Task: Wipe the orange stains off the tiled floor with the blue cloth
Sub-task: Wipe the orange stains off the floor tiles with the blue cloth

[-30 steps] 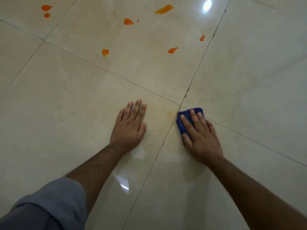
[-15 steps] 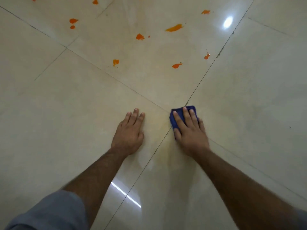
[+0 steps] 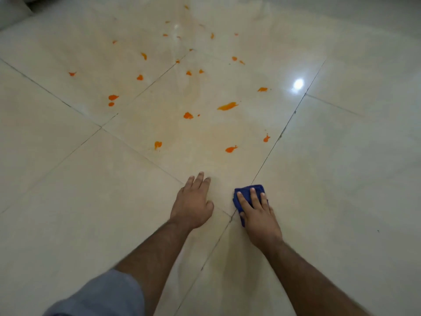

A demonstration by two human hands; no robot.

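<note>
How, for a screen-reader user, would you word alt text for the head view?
A person's right hand presses a blue cloth flat on a glossy tiled floor, left hand flat beside it. Many orange stains lie scattered on the tiles beyond.

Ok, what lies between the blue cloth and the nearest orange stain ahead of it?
Head view: only bare glossy tile separates the blue cloth from the nearest orange stain.

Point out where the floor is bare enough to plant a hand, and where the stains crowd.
Bare: the tile right of the blue cloth and right hand, past the grout line; also the tile left of the left hand. Crowded: the tile ahead of both hands and those beyond it, dotted with orange stains.
</note>
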